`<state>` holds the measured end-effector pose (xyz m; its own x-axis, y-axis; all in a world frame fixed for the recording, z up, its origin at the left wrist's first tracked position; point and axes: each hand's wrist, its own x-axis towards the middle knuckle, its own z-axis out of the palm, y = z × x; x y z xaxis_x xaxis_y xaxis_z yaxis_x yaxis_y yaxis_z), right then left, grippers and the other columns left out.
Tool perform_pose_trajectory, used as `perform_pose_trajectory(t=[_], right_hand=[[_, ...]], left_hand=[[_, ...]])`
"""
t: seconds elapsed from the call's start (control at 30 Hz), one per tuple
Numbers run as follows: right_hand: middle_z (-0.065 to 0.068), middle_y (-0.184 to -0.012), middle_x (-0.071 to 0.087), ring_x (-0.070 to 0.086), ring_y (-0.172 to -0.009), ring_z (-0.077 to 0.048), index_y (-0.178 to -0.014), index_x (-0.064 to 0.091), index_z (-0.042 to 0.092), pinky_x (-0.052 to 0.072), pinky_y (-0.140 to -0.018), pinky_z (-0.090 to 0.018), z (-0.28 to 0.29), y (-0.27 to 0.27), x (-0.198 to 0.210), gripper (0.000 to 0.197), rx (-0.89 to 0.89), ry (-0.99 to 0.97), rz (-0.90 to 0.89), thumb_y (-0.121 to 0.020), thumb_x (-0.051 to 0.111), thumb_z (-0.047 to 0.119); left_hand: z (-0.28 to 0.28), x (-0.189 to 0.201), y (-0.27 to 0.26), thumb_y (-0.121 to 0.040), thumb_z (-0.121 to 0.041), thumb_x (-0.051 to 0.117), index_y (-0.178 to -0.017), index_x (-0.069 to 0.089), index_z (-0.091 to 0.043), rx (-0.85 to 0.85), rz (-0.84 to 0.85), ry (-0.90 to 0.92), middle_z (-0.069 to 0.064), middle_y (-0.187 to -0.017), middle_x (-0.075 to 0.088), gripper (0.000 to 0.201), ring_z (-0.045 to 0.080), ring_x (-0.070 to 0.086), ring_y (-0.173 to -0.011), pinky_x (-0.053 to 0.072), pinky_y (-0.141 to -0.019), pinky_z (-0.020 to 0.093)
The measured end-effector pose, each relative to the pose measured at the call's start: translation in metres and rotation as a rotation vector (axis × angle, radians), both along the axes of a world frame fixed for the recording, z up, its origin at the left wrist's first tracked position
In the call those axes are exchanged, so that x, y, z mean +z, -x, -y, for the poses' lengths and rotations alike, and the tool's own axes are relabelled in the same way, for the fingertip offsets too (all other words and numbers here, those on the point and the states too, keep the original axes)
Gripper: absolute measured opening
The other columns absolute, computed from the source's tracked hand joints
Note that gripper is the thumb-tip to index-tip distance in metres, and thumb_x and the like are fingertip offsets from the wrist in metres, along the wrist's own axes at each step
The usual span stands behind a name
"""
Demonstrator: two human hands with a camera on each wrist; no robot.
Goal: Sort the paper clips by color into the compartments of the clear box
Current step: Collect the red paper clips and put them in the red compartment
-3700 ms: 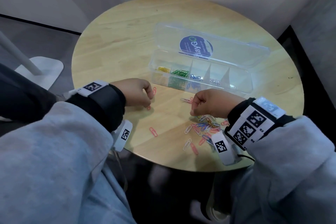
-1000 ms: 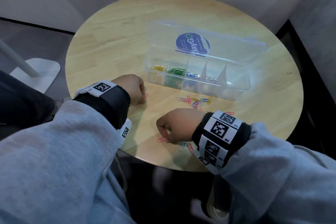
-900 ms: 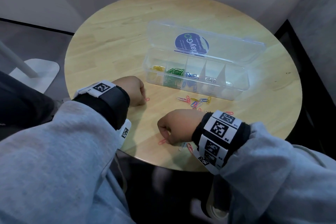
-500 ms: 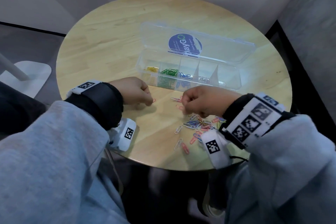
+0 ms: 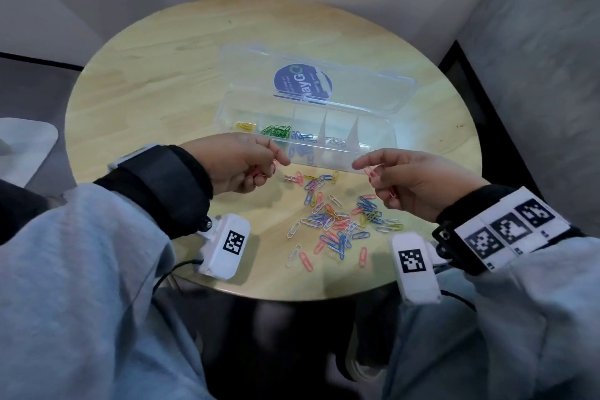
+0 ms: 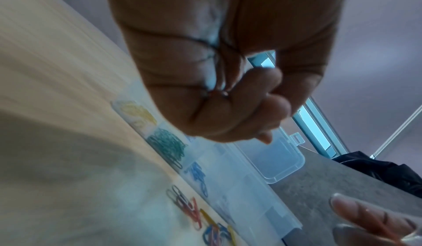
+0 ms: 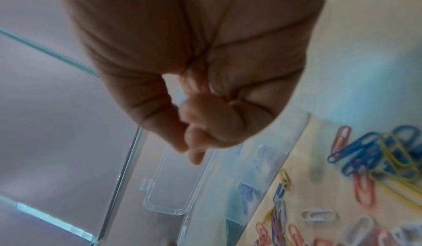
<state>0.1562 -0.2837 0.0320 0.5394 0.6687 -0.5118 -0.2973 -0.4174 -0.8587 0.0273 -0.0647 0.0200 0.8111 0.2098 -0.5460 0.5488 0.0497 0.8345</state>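
- On my far left, the round wooden table [image 5: 136, 81] shows pale grain and a smooth, bare top; I judge it a flat enough surface for thin wire clips to lie still until pinched up.
- My left hand [image 5: 233, 166] is raised just in front of the box, fingers curled in, and red clips [image 5: 259, 172] peek out from the closed fist. I read this as gathering one colour in a batch before dropping it.
- Behind it stands the clear box [image 5: 373, 159], thin hard plastic with its hinged lid [image 5: 324, 81] laid back flat so all compartments are open from above. From its left end: yellow clips [image 5: 245, 127], green clips [image 5: 276, 131], blue clips [image 5: 300, 136], then a few silvery ones [image 5: 336, 140]; the right end looks empty, which I take as the place for red.
- Between my hands and nearer me lies the loose pile [image 5: 337, 221] of mixed clips, small bent-wire loops, glossy coated in red, blue and yellow with some white, several overlapping and likely to snag.
- My right hand [image 5: 418, 182] hovers close to the box's near right corner, thumb and forefinger pinching a red clip [image 5: 370, 172], with another red one [image 5: 391, 191] tucked under the curled fingers.
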Motion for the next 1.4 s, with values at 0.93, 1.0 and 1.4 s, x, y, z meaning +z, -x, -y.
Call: perform_pose_trajectory(t=[0.93, 1.0, 1.4], right_hand=[[0.006, -0.056, 0.042, 0.036, -0.053, -0.009, -0.058, 0.042, 0.02, 0.03, -0.051, -0.022, 0.021, 0.002, -0.036, 0.037, 0.751, 0.596, 0.681, -0.075, 0.074, 0.028], [0.007, -0.059, 0.046, 0.039, -0.055, -0.009, -0.06, 0.047, 0.021, 0.031, -0.053, -0.022, 0.022, 0.003, -0.036, 0.035, 0.765, 0.598, 0.672, -0.071, 0.077, 0.036], [0.006, -0.056, 0.056, 0.043, -0.045, -0.005, -0.07, 0.065, 0.019, 0.035, -0.042, -0.013, 0.021, 0.001, -0.037, 0.012, 0.713, 0.488, 0.414, -0.078, 0.073, 0.022]], left_hand=[[0.079, -0.028, -0.012, -0.06, -0.039, 0.081, -0.095, 0.051, -0.028, -0.79, -0.156, -0.944, -0.009, -0.07, 0.049, 0.048, 0.018, 0.051, -0.074, 0.042, -0.068, 0.029], [0.085, -0.03, -0.011, -0.062, -0.036, 0.08, -0.094, 0.049, -0.03, -0.813, -0.139, -0.992, -0.008, -0.074, 0.055, 0.045, 0.017, 0.052, -0.076, 0.041, -0.068, 0.028], [0.084, -0.04, -0.015, -0.081, -0.031, 0.065, -0.087, 0.053, -0.029, -0.856, 0.008, -1.078, -0.008, -0.077, 0.051, 0.014, 0.02, 0.048, -0.08, 0.034, -0.065, 0.027]])
